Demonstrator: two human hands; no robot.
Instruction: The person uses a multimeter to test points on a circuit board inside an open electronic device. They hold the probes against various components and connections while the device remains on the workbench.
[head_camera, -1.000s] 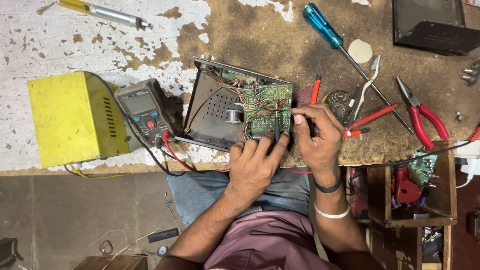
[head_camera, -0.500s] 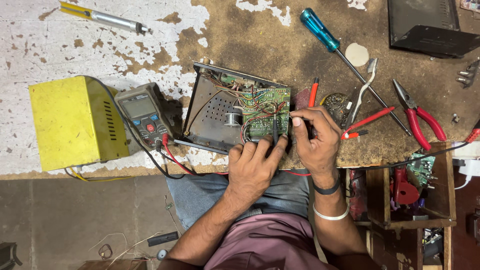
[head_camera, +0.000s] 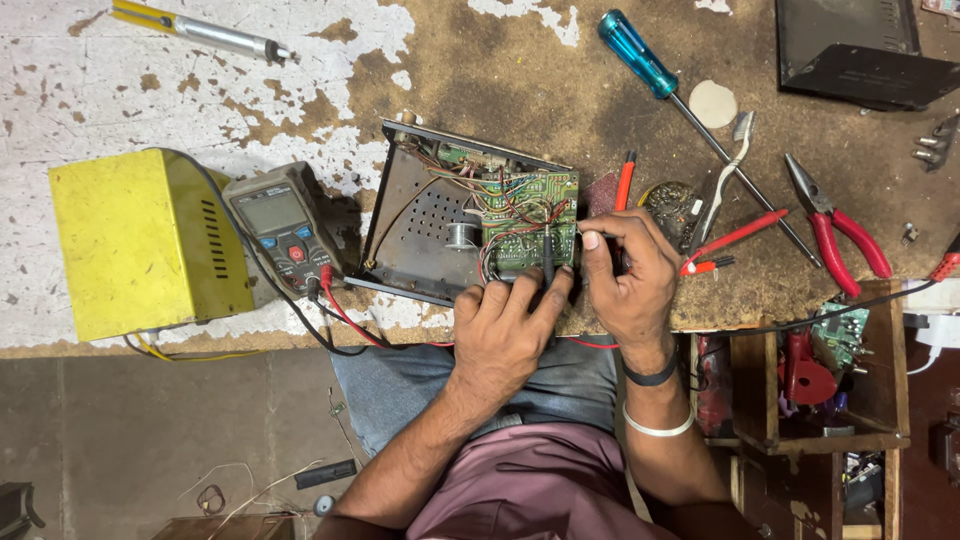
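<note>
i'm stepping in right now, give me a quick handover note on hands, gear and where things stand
Left hand: on the near edge of the open metal case, fingers steadying a black probe on the green circuit board.
Right hand: at the board's right edge, fingertips pinched; what it grips is hidden.
Multimeter: left of the case, red and black leads plugged in, beside the yellow box.
Done: case open, board exposed, probe on it.
Left: the meter's screen can't be read from here.

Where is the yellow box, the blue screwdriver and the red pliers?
yellow box (head_camera: 140, 240), head view, middle of its top face.
blue screwdriver (head_camera: 637, 53), head view, on its blue handle.
red pliers (head_camera: 850, 240), head view, on a red handle.
</note>
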